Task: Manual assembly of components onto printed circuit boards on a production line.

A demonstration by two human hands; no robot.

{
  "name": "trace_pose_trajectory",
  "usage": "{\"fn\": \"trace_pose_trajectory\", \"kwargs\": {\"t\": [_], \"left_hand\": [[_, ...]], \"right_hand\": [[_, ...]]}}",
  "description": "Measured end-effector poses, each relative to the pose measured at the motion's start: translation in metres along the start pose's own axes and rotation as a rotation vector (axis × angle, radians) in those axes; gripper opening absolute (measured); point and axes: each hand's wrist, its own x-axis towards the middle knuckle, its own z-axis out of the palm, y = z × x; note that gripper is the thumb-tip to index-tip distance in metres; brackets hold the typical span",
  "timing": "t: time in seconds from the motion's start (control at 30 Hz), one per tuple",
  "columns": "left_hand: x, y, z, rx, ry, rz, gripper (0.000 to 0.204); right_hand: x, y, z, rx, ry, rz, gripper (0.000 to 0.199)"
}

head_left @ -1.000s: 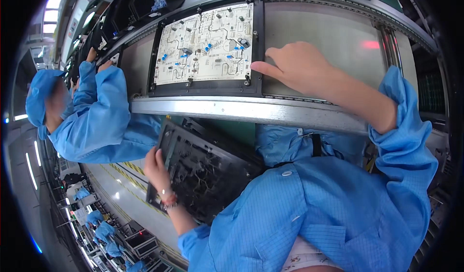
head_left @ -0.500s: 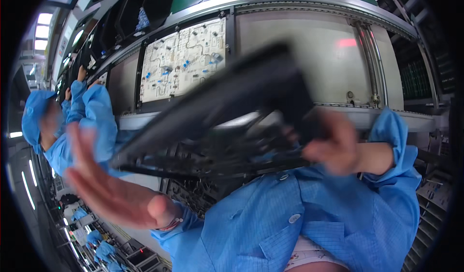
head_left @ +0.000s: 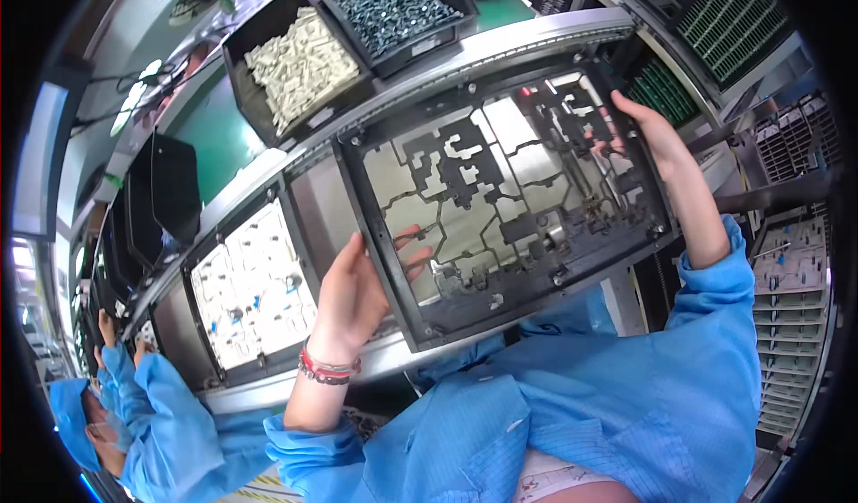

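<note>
A black rectangular carrier frame (head_left: 527, 295) with an irregular web of cut-outs is held up over the conveyor, tilted. Through its openings the pale conveyor bed shows. My left hand (head_left: 347, 296) grips its left side bar, thumb near the outer edge and fingertips visible through the openings. At the opposite end, my right hand (head_left: 657, 141) holds the right edge, its thumb along the side and fingers partly hidden behind the frame. Left of it, a white circuit board (head_left: 255, 280) with blue and dark components sits in another black frame on the conveyor.
Beyond the conveyor rail (head_left: 536, 37) stand a black bin of white pieces (head_left: 304, 65) and a bin of dark metallic parts (head_left: 393, 10). A co-worker in blue (head_left: 170, 414) works farther left. At right are a slotted rack (head_left: 791, 324) and green boards (head_left: 733, 20).
The carrier frame has swung from steeply tilted near my body to a flatter pose over the conveyor. My left hand, free before, now grips its left side; my view has turned.
</note>
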Motion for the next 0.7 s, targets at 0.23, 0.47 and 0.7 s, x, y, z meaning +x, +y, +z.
{"fn": "trace_pose_trajectory", "kwargs": {"t": [0.23, 0.47, 0.7], "left_hand": [[0.034, -0.002, -0.029, -0.132, -0.006, -0.069, 0.045], [0.019, -0.014, -0.032, -0.037, 0.104, 0.019, 0.044], [0.023, -0.02, -0.034, 0.025, 0.08, 0.035, 0.05]], "right_hand": [[0.033, 0.007, 0.0, -0.011, 0.035, 0.09, 0.035], [0.03, 0.015, 0.015, -0.028, -0.035, 0.139, 0.035], [0.024, 0.017, 0.005, -0.42, 0.024, 0.005, 0.058]]}}
